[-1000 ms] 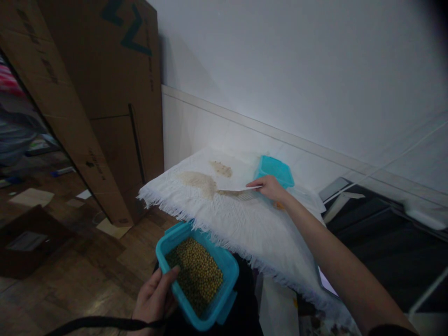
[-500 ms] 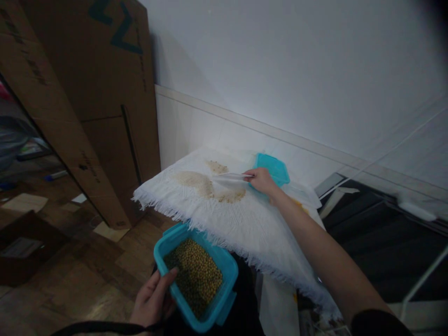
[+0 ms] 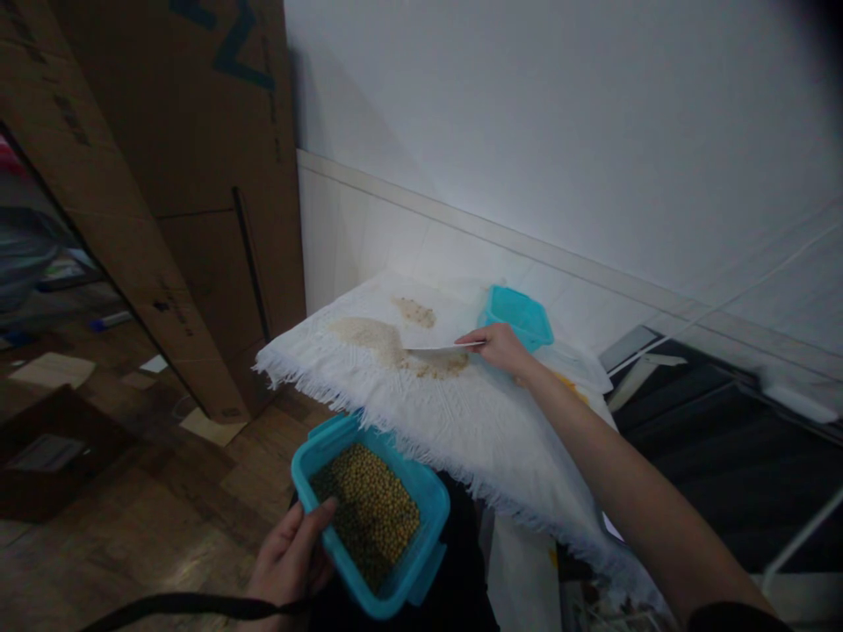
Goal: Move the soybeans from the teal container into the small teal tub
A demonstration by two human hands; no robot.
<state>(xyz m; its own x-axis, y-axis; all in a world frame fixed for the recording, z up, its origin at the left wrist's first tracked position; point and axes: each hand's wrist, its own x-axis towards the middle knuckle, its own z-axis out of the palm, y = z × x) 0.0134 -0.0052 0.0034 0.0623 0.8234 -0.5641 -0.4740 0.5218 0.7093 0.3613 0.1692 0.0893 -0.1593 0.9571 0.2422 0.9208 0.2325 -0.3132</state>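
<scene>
My left hand (image 3: 293, 549) grips the near left rim of a blue plastic container (image 3: 431, 500), thumb over the edge. Inside lie yellow beans (image 3: 375, 491) beside smaller dark green beans (image 3: 359, 544). Over the white fringed cloth (image 3: 454, 430), my right hand (image 3: 500, 345) pinches the end of a thin, flat white piece, like a card or spatula (image 3: 435, 348). Its far end reaches the edge of a spread pile of pale grains (image 3: 369, 338). Browner grains (image 3: 438, 364) lie just below it, and a small separate patch (image 3: 416, 312) lies farther back.
A second blue container (image 3: 517, 312) stands behind my right hand, near the white wall (image 3: 527, 114). Tall cardboard boxes (image 3: 198, 175) rise at the left. A clear lid-like piece (image 3: 580, 364) and something yellow lie at the cloth's right side, next to a black object (image 3: 717, 439).
My right hand has shifted the white flat piece slightly toward me, and it now lies lower against the grains. My left hand keeps the container in nearly the same place.
</scene>
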